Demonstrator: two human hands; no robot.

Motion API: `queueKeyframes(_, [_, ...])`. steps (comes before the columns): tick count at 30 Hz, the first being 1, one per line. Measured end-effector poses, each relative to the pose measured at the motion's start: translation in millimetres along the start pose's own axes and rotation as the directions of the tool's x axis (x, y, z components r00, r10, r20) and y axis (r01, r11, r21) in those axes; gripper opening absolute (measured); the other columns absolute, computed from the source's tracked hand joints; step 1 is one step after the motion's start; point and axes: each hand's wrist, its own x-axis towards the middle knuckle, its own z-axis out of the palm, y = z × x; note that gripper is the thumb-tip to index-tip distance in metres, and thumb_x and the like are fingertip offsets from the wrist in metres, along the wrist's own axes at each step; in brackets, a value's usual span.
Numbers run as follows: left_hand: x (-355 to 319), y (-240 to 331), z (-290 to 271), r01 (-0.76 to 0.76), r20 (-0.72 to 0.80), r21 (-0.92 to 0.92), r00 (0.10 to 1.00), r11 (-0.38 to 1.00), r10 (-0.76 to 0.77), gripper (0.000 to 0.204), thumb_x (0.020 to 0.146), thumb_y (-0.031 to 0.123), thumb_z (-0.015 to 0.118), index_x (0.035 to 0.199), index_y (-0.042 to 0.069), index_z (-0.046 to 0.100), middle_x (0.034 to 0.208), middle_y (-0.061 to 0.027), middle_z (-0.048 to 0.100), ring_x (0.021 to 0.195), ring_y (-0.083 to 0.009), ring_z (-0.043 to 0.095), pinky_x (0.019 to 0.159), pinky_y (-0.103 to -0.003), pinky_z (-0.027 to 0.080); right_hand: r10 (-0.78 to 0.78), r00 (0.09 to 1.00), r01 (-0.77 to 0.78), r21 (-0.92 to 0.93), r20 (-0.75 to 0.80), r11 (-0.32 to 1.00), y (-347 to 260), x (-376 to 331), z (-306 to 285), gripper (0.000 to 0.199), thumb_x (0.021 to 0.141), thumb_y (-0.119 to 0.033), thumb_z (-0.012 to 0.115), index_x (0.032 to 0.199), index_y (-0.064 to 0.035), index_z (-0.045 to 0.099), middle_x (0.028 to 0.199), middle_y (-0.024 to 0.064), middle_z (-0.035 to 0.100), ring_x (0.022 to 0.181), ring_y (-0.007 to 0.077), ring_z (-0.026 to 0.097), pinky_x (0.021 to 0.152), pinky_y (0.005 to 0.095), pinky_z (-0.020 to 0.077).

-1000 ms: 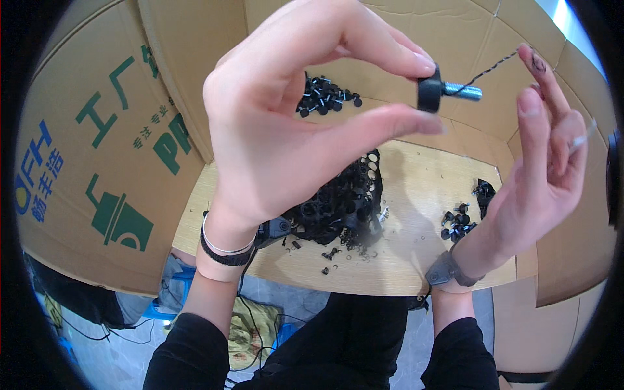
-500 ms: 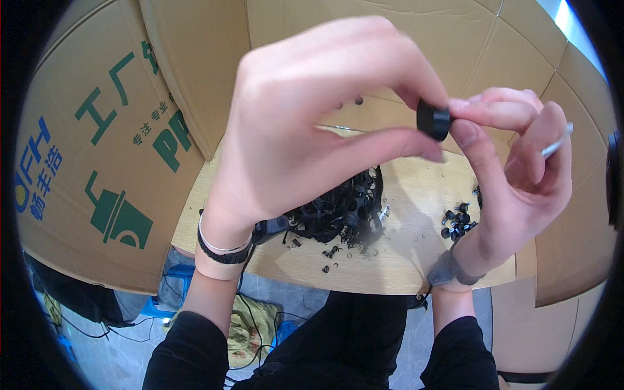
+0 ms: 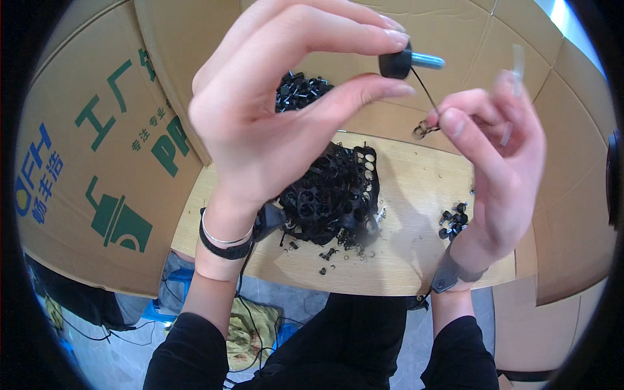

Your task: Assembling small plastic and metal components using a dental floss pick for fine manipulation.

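High above the table, my left hand [image 3: 253, 110] pinches the round black head of a screw knob [image 3: 395, 64] between thumb and fingers. Its bright metal threaded shank points to the right. A thin dark strip [image 3: 424, 89] runs down from the knob to my right hand [image 3: 504, 143], whose thumb and forefinger pinch its lower end. Small curled loops hang from that end, beside the fingertips. A pale narrow strip [image 3: 518, 62] sticks up from the right hand's fingers; what it is, I cannot make out.
A heap of black perforated scraps [image 3: 325, 195] lies on the wooden table [image 3: 403, 266]. Behind my left hand is a pile of similar screw knobs [image 3: 300, 91], and a smaller group [image 3: 454, 221] lies at the right. Cardboard walls [image 3: 104, 162] enclose the table.
The knob has moved up and left with my left hand, and its shank now shows. My right hand has drawn away downward, with the dark strip stretched between.
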Motion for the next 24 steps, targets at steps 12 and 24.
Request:
queueKeyframes(12, [-6, 5, -4, 0.32, 0.002, -0.415, 0.936, 0.852, -0.351, 0.046, 0.064, -0.018, 0.074, 0.106, -0.004, 0.059, 0.109, -0.0228, 0.062, 0.1, -0.0374, 0.066, 0.088, -0.042, 0.059, -0.193, 0.981, 0.178, -0.582, 0.038, 0.793, -5, -5, -22, 0.038, 0.08, 0.0, 0.073, 0.111, 0.0011, 0.051, 0.093, 0.0136, 0.068, 0.083, 0.0135, 0.058, 0.077, 0.0248, 0.0418])
queueKeyframes(24, [-1, 21, -1, 0.209, 0.064, -0.107, 0.977, 0.972, -0.203, 0.036, 0.067, -0.013, 0.078, 0.098, -0.004, 0.063, 0.105, -0.0205, 0.061, 0.096, -0.0293, 0.068, 0.085, -0.035, 0.058, -0.549, 0.834, 0.512, -0.311, -0.042, 0.801, 19, 5, 8, 0.042, 0.082, -0.007, 0.076, 0.081, -0.0151, 0.034, 0.112, 0.0233, 0.067, 0.105, 0.0183, 0.062, 0.099, 0.0327, 0.0418])
